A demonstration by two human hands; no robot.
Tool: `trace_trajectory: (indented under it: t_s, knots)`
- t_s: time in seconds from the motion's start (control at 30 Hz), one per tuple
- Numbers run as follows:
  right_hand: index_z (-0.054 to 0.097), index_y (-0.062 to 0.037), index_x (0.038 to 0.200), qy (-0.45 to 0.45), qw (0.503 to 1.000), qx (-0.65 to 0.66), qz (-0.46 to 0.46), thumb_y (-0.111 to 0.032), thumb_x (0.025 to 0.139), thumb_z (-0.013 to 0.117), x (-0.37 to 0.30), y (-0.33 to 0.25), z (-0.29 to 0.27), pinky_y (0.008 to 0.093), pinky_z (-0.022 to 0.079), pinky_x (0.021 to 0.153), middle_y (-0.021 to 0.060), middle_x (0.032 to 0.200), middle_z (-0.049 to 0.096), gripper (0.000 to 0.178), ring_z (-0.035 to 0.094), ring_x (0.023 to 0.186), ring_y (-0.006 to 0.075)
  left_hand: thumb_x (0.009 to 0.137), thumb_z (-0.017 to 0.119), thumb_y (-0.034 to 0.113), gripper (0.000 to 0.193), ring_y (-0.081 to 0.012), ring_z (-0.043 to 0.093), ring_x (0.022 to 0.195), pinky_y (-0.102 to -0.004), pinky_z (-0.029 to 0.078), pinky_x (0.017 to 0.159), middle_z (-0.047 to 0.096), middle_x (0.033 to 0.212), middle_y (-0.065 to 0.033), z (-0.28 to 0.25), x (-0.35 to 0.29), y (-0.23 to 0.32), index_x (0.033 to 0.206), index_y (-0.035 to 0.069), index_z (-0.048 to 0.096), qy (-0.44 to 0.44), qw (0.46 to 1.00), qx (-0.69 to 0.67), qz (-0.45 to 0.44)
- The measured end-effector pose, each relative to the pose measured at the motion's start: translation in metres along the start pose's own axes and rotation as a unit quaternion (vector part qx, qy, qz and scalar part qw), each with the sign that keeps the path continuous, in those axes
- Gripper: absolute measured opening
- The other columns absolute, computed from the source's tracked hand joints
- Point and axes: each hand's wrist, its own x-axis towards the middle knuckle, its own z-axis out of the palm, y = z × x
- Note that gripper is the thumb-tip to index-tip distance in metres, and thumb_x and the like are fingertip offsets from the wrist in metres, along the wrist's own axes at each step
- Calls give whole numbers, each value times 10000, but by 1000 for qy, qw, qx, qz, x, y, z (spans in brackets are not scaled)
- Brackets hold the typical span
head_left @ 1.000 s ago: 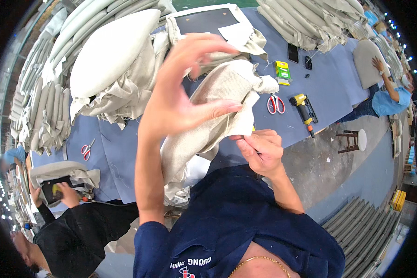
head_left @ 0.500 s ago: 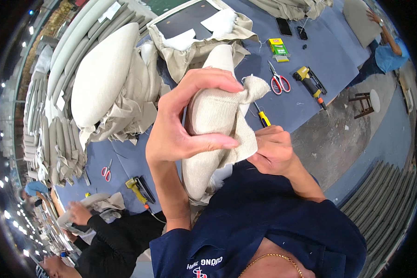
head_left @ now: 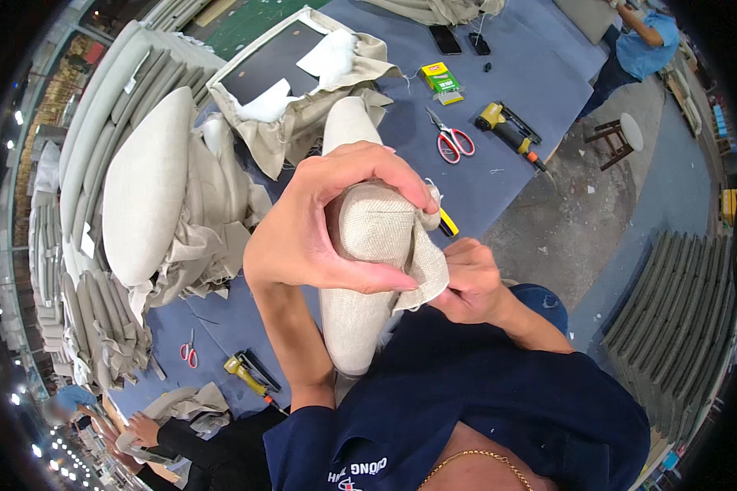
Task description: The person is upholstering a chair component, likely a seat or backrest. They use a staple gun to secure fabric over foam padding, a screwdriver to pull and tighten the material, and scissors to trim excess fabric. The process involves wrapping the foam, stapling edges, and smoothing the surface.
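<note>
A padded cushion panel covered in beige woven fabric (head_left: 374,225) is held up in front of my chest, its corner turned toward me. Across that corner curls my left hand (head_left: 319,221), thumb below and fingers above, gripping the padded edge. At the loose fabric flap on the corner's right side, my right hand (head_left: 471,282) has its fingers pinched on the cloth edge. A yellow-and-black handled tool (head_left: 448,223) lies on the table just behind the flap, partly hidden.
On the blue-grey table (head_left: 499,192) lie red-handled scissors (head_left: 452,137), a yellow staple gun (head_left: 508,127), a green-yellow box (head_left: 440,82) and a phone (head_left: 445,39). Stacked cushions (head_left: 151,196) stand at left. A co-worker's hand (head_left: 143,430) handles fabric at lower left. A stool (head_left: 622,135) stands at right.
The cushion corner has tilted to face me more squarely, and my left hand has shifted slightly left and down with it. My right hand keeps its pinch on the flap, a little lower.
</note>
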Motion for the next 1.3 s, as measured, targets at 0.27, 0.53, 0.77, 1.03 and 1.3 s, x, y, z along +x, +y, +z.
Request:
trace_trajectory:
  t_s: [0.27, 0.53, 0.77, 1.03, 1.3]
  knots:
    - [718, 21, 859, 96, 993, 24, 66, -53, 850, 731, -5, -16, 8, 357, 418, 457, 99, 582, 599, 76, 596, 472, 260, 579, 938, 205, 502, -228, 658, 870, -355, 477, 850, 696, 922, -52, 17, -1, 0, 992, 65, 687, 46, 997, 24, -52]
    - [690, 16, 849, -38, 999, -2, 31, -94, 870, 726, -5, -9, -27, 369, 422, 454, 111, 652, 631, 118, 586, 477, 270, 569, 939, 158, 436, -263, 686, 906, -433, 452, 941, 727, 921, -71, 2, 5, 12, 947, 65, 742, -42, 997, 64, -26]
    - [644, 5, 769, -45, 993, -100, -44, -176, 886, 728, -13, 7, -45, 368, 401, 452, 90, 642, 602, 231, 530, 457, 253, 642, 837, 87, 287, -260, 694, 879, -420, 460, 923, 730, 912, -57, 21, 7, -4, 905, 69, 723, 6, 1000, 17, 20]
    - [657, 23, 789, -34, 992, -117, -40, -157, 909, 691, -16, 3, -50, 354, 374, 424, 63, 601, 556, 219, 508, 430, 227, 649, 843, 104, 272, -236, 673, 817, -370, 456, 797, 723, 889, -27, 34, 10, -5, 884, 90, 708, 29, 998, 63, 8]
    - [686, 49, 777, 16, 997, -61, 55, -127, 886, 714, -25, -18, -42, 335, 423, 444, 83, 580, 597, 208, 593, 467, 233, 652, 839, 136, 263, -233, 639, 778, -357, 463, 783, 705, 862, -7, 54, 10, -7, 876, 107, 704, 84, 993, 77, 13]
